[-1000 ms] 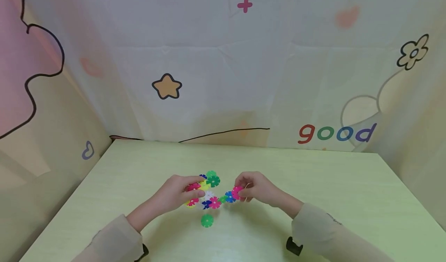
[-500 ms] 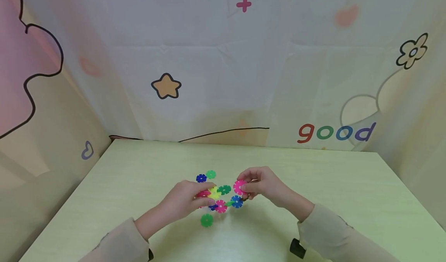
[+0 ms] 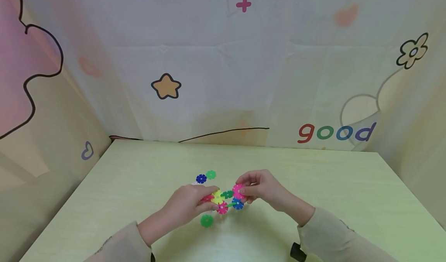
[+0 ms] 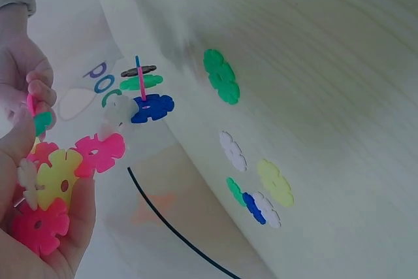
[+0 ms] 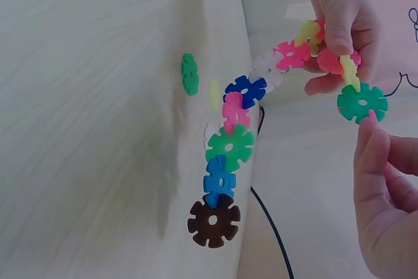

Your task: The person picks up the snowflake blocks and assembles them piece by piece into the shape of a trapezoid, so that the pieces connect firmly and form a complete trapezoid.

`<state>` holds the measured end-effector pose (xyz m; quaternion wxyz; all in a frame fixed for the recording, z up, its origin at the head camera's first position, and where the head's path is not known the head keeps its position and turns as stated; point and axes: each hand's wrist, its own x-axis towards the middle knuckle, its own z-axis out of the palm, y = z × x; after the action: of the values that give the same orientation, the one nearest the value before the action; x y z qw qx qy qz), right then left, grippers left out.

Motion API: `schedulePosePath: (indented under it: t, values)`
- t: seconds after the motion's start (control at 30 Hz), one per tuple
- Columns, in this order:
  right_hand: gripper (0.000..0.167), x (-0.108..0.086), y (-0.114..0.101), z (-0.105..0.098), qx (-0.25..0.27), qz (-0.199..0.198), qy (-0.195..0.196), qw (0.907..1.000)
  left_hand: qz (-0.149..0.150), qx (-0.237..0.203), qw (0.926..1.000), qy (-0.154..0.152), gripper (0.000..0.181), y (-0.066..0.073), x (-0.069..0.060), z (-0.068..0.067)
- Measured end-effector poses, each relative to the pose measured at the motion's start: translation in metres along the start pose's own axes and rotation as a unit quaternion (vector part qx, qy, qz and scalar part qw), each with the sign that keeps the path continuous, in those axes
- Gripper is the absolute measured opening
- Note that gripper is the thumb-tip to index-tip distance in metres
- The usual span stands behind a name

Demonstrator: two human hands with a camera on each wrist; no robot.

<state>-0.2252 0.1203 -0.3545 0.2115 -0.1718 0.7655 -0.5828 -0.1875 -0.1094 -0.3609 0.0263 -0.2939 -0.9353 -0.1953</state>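
Note:
My left hand (image 3: 182, 208) grips a chain of slotted, flower-shaped plastic discs, with a yellow disc (image 4: 60, 181) and pink ones between thumb and fingers. One branch hangs off through white, dark blue (image 5: 245, 91), pink, green (image 5: 222, 134) and blue discs to a brown disc (image 5: 225, 228). Another branch ends in a dark green disc (image 5: 363, 95). Between thumb and fingertips, my right hand (image 3: 263, 190) pinches a pink disc (image 3: 238, 190), seen nearly edge-on at the green disc's rim in the right wrist view. Whether their slots interlock I cannot tell.
On the pale table (image 3: 313, 184) lies a loose green disc (image 3: 207, 221) in front of the hands. Behind them rest a dark blue disc (image 3: 201, 178) and a light green one (image 3: 211, 174). White (image 4: 232, 151) and yellow (image 4: 275, 182) discs lie near. A printed curtain stands behind.
My left hand has moved right and nearer with the chain, bringing the dark green disc beside the pink one. The right hand rose slightly rightward with its pink disc, then came down a little.

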Motion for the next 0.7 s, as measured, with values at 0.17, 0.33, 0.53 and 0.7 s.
schedulePosePath:
  t: [0.17, 0.33, 0.53, 0.7]
  values:
    - [0.027, -0.002, -0.001, 0.003, 0.006, -0.004, 0.002, 1.0, 0.009, -0.002, 1.0, -0.001, 0.043, 0.002, -0.002, 0.0]
    - [0.027, -0.006, -0.001, 0.008, 0.027, -0.002, 0.016, 0.9995, 0.029, 0.012, 0.9995, 0.01, 0.042, 0.002, -0.003, 0.001]
    - [0.025, -0.009, 0.0, 0.013, 0.047, -0.003, 0.031, 0.9984, 0.05, 0.035, 0.998, 0.017, 0.04, 0.006, -0.002, 0.002]
    - [0.026, -0.01, 0.003, 0.014, 0.051, 0.001, 0.025, 0.9984, 0.047, 0.04, 0.9981, 0.002, 0.041, 0.005, -0.002, 0.004]
